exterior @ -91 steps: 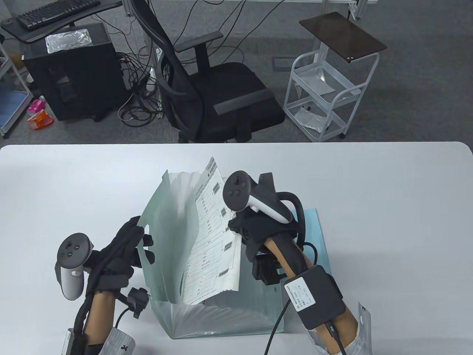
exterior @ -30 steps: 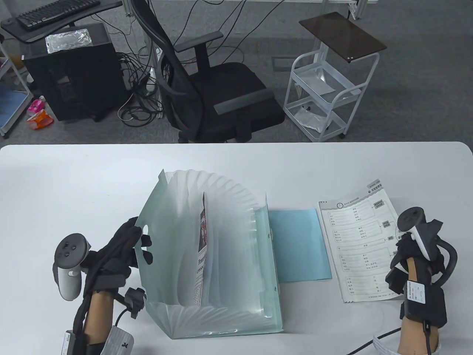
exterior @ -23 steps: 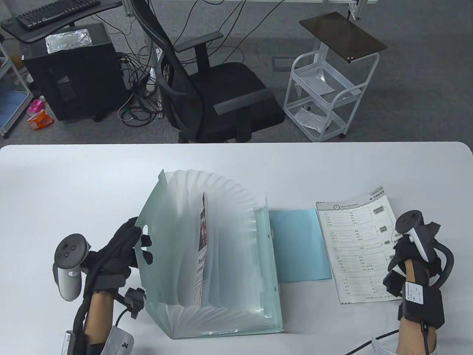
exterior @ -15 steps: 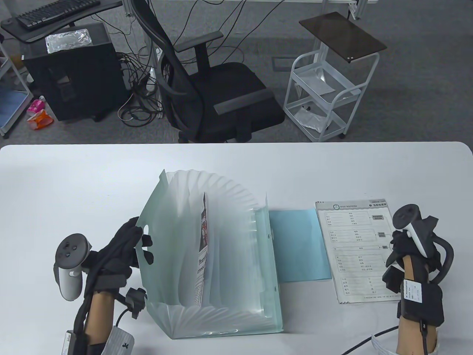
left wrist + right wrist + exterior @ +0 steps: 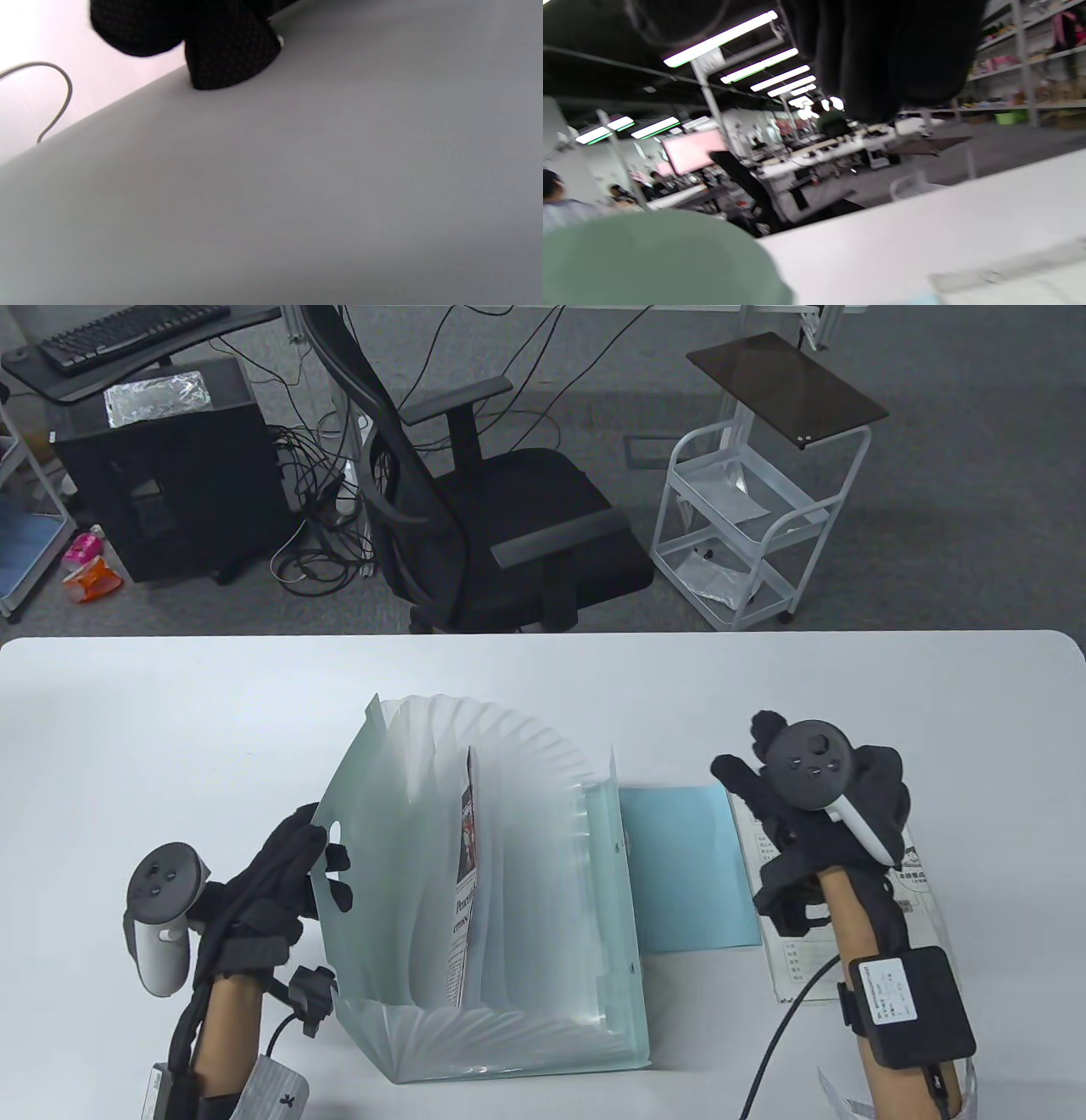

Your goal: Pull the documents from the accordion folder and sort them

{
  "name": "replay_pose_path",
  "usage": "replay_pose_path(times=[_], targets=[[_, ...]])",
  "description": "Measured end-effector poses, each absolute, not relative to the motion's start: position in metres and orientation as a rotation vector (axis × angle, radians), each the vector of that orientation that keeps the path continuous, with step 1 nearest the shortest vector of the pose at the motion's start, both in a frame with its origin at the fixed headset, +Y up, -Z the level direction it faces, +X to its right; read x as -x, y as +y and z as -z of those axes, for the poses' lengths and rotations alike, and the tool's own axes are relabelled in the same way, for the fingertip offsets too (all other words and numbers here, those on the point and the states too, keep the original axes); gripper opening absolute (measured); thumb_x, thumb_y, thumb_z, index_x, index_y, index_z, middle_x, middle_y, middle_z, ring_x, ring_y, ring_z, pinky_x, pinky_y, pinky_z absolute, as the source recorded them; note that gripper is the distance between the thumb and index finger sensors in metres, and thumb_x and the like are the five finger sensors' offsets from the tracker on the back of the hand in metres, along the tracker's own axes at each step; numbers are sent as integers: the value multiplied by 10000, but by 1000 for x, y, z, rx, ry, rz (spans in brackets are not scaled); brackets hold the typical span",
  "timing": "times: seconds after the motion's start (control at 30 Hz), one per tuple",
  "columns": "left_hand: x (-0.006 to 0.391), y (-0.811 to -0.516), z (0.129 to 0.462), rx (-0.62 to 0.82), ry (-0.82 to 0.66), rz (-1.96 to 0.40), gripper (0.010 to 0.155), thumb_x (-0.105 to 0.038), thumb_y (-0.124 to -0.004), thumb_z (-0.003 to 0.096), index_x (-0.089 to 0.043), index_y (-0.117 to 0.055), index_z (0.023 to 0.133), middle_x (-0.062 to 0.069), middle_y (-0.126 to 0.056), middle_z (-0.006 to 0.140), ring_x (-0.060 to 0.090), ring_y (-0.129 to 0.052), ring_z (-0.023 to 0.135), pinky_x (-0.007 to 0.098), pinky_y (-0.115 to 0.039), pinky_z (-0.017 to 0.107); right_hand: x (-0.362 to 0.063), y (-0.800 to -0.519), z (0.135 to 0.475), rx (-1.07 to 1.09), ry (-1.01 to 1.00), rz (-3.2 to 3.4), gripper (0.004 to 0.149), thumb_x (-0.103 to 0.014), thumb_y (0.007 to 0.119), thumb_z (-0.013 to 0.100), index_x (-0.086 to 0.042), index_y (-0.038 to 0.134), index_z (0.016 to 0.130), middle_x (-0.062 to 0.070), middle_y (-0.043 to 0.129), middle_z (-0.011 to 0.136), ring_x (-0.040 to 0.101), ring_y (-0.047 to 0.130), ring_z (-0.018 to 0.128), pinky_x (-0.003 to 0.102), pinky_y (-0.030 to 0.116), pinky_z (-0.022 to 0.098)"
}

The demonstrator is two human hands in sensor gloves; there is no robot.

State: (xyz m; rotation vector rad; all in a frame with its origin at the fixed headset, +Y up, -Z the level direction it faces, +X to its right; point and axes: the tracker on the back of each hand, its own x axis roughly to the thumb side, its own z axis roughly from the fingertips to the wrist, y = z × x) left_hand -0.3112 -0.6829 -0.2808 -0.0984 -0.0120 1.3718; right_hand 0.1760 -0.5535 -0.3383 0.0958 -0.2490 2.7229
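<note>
Folder (image 5: 501,899) stands fanned open on the white surface (image 5: 170,712), between the two hands, its pale green pockets spread in an arc. The left hand (image 5: 280,874) grips the folder's left cover at the handle cut-out, with fingers (image 5: 339,857) showing through the translucent plastic on the inner side. In the left wrist view a dark fingertip (image 5: 231,55) presses on a grey sheet that fills the frame.

A printed paper (image 5: 465,882) stands upright in one of the middle pockets, to the right of the left hand. A blue sheet (image 5: 687,865) lies flat on the surface just beside the folder's right cover, to the left of the right hand.

The right hand (image 5: 814,814) lies palm down with fingers spread apart on a form (image 5: 793,959) that rests flat on the surface; it holds nothing. The form lies just right of the blue sheet, and most of it is hidden under the hand and forearm. In the right wrist view the gloved fingers (image 5: 882,55) hang in blurred from the top, above the surface (image 5: 925,228) and a green edge of the folder (image 5: 657,258).
</note>
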Motion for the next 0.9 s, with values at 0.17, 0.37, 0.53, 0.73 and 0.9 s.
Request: replay_pose_path(times=[0.17, 0.37, 0.53, 0.73, 0.9], targets=[[311, -683, 281, 102, -15, -1378, 698, -532, -536, 676, -43, -434, 1163, 231, -751, 945, 188, -984, 524, 469, -798, 451, -106, -531, 322, -293, -111, -2574, 573, -403, 701, 440, -57, 688, 896, 103, 949, 715, 192, 1063, 426, 256, 943, 301], [311, -683, 281, 104, -20, -1378, 698, -531, -536, 677, -42, -434, 1164, 232, -751, 945, 190, -984, 525, 469, -797, 452, -31, -536, 311, -513, 138, -2706, 543, -380, 696, 448, -52, 711, 882, 74, 980, 632, 167, 1055, 322, 237, 923, 229], [312, -683, 281, 105, -21, -1385, 698, -532, -536, 676, -43, -433, 1163, 230, -749, 946, 190, -984, 526, 468, -797, 453, 11, -555, 309, -663, 466, -2808, 503, -327, 690, 461, -62, 704, 888, 38, 989, 575, 145, 1040, 262, 223, 908, 191], [312, -683, 281, 105, -20, -1398, 700, -532, -538, 676, -42, -433, 1164, 231, -749, 946, 191, -984, 526, 470, -797, 454, 45, -573, 312, -775, 703, -2807, 472, -299, 688, 465, -87, 710, 886, -16, 986, 447, 91, 992, 140, 203, 872, 102], [312, -683, 281, 106, -21, -1401, 702, -534, -536, 676, -42, -428, 1165, 229, -749, 947, 189, -983, 527, 468, -797, 455, 71, -575, 312, -814, 758, -2772, 472, -288, 684, 469, -83, 699, 894, -13, 981, 445, 97, 985, 135, 206, 867, 99]])
